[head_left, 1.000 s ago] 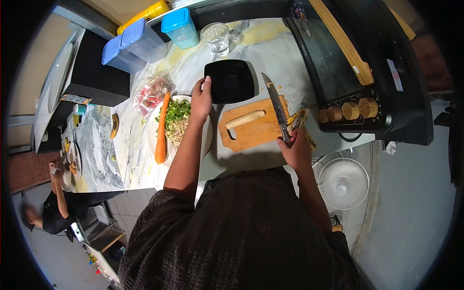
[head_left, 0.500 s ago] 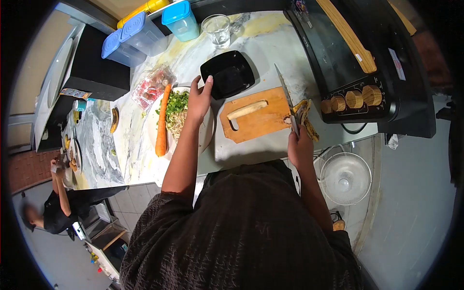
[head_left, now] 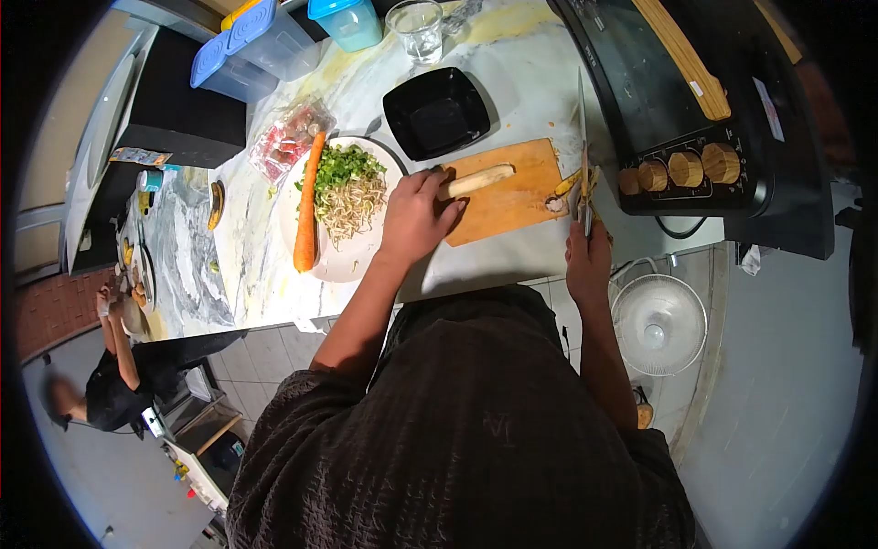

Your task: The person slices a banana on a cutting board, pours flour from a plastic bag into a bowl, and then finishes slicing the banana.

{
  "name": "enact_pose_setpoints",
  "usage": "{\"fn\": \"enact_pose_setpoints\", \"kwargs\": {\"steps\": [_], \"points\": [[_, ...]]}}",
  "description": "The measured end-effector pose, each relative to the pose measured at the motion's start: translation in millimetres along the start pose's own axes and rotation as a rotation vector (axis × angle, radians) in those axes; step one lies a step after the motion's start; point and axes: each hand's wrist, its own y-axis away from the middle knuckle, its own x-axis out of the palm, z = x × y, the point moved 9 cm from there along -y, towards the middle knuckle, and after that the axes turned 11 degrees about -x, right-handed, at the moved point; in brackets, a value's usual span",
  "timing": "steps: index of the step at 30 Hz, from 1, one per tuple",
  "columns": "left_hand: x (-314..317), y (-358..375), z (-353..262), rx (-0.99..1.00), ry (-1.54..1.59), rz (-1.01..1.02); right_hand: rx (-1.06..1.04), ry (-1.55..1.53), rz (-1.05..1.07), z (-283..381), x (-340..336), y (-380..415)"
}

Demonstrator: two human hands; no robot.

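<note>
Probably for steadying, my left grip (head_left: 419,212) rests at the peeled banana (head_left: 480,181), extending rightward from it; pinching or not, from afar I cannot tell. My right grip (head_left: 587,242) clasps the knife (head_left: 583,146), blade ahead, seemingly for safety.

Bright, whitish light falls on the marble countertop (head_left: 512,55), while the black toaster oven (head_left: 754,101) and dark shirt (head_left: 457,430) stay dim. A soft shadow edges the right side of the square black bowl (head_left: 437,114); another greys the counter's front edge below the cutting board (head_left: 530,183). Highlights glint on the drinking glass (head_left: 417,35). Wide-angle distortion bends the outer areas into black corners. At far left, a co-worker's head (head_left: 62,395) is blurred.
</note>
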Motion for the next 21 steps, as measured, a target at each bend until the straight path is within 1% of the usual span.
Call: {"fn": "enact_pose_setpoints", "kwargs": {"steps": [2, 4, 5, 7, 9, 11, 16, 18, 19, 21], "points": [[7.2, 0.9, 5.2, -0.034, -0.018, 0.026, 0.006, -0.014, 0.002, 6.3, 0.9, 1.4], [14.8, -1.2, 14.2, -0.064, -0.044, 0.056, 0.077, -0.049, -0.004, 5.9, 0.7, 3.0], [16.9, -1.7, 18.6, -0.065, -0.043, 0.056, 0.078, -0.048, -0.003, 3.0, 0.3, 3.1], [20.8, -2.3, 26.9, -0.086, -0.009, 0.083, 0.001, -0.006, 0.006, 2.2, -2.0, 2.3], [19.2, -1.3, 30.3, -0.089, 0.024, 0.078, -0.008, 0.006, 0.004, -0.2, -4.8, 4.1], [12.4, -0.2, 32.3, -0.116, 0.214, 0.068, -0.014, 0.016, 0.002, 0.1, -6.3, 6.9], [-8.4, 3.4, 20.7, -0.141, 0.335, 0.005, 0.045, -0.059, -0.04, 1.9, -9.6, 11.7], [-17.0, 3.0, 7.7, 0.034, 0.377, -0.083, 0.047, -0.081, -0.044, -1.4, -8.9, 11.2], [-19.0, 4.7, 6.1, 0.035, 0.375, -0.085, 0.049, -0.101, -0.047, -2.0, -8.2, 10.8], [-0.4, 4.4, 24.4, -0.274, 0.408, 0.125, 0.041, -0.12, -0.052, 1.9, -6.4, 10.7]]}}
